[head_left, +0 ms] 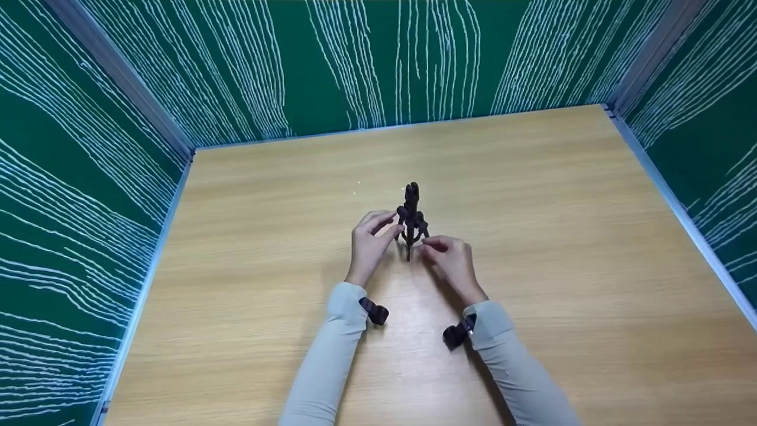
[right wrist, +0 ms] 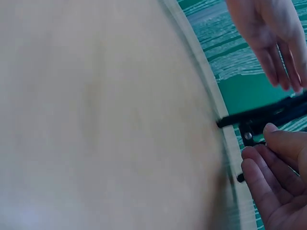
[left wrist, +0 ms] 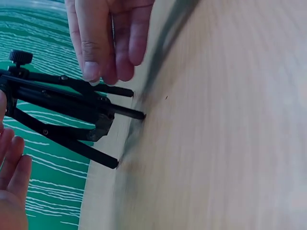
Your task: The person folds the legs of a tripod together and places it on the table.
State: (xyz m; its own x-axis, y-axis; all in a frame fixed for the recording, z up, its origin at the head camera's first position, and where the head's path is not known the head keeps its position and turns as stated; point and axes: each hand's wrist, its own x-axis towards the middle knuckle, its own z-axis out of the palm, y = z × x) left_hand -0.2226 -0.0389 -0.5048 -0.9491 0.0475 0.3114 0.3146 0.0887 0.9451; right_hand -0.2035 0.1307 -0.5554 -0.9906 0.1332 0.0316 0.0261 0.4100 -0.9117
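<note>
A small black tripod (head_left: 411, 204) stands upright on the wooden table (head_left: 284, 236), its legs spread. My left hand (head_left: 369, 244) is at its left side, thumb and index finger pinching it near the left leg. In the left wrist view, the other left fingers (left wrist: 17, 165) are loosely bent, apart from the tripod. On the opposite side my right hand (head_left: 454, 263) pinches low by the right leg, thumb against fingertips. The right fingers (right wrist: 261, 179) partly hide that leg in the right wrist view. A dark knob (left wrist: 20, 57) sticks out from the tripod's upper part.
Green panels with white wavy lines (head_left: 343, 65) stand around the table at the back, left and right, with metal edging (head_left: 142, 266) along the tabletop. Tiny pale specks (head_left: 357, 184) lie behind the tripod. Each wrist carries a small black camera (head_left: 375, 311).
</note>
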